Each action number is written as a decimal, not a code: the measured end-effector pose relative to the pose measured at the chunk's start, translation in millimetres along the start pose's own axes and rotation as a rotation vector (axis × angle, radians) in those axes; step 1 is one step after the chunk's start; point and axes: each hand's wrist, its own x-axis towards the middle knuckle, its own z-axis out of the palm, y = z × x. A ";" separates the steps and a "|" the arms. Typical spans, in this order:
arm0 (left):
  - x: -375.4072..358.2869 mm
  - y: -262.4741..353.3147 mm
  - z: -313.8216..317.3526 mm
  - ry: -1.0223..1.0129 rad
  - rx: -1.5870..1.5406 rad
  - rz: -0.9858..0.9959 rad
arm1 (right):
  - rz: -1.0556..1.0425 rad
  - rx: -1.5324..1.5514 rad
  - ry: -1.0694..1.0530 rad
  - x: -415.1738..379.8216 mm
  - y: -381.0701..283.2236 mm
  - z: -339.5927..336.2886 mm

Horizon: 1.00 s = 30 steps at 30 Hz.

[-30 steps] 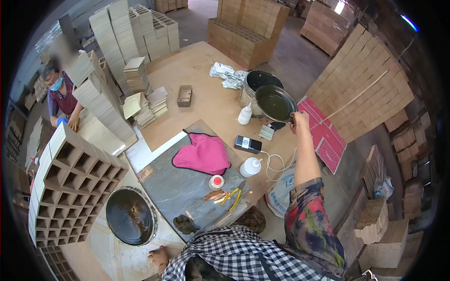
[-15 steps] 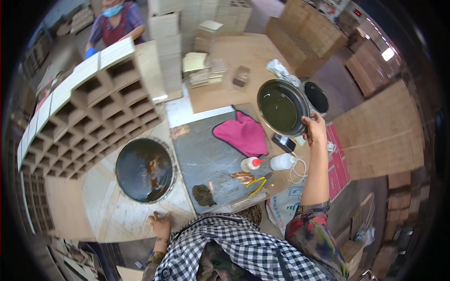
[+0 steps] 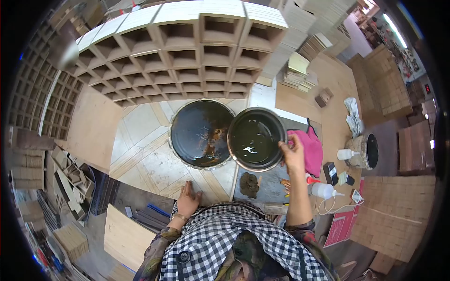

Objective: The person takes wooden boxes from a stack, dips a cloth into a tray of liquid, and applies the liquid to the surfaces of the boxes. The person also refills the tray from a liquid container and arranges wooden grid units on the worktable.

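Wooden grid racks back the counter (image 3: 140,154). Right hand (image 3: 294,154) is clamped on a pan's (image 3: 255,139) rim, kept level beside another pan (image 3: 201,133) so its liquid stays in. Left hand (image 3: 188,199) lies flat, fingers apart, on the counter edge for support.

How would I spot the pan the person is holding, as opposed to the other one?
Start at the big wooden grid of cubbyholes at the top. Just below it two round dark pans sit side by side. The held pan is the right-hand one, gripped at its rim by the right hand; it has glossy dark liquid, while the left pan shows rusty-brown residue.
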 end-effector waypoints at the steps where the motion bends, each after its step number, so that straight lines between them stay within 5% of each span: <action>1: -0.4 -7.2 -0.7 0.008 -0.028 0.022 | 0.016 0.002 -0.021 1.4 9.8 13.2; 7: -1.7 -46.5 -3.2 0.008 -0.184 0.130 | 0.041 -0.153 -0.013 14.1 64.3 63.2; 13: -2.9 -51.1 -6.4 -0.019 -0.173 0.170 | -0.185 -0.462 0.099 35.8 119.4 66.3; 30: -3.4 -50.1 -7.1 0.012 -0.184 0.211 | -0.249 -0.632 0.194 25.7 70.7 89.3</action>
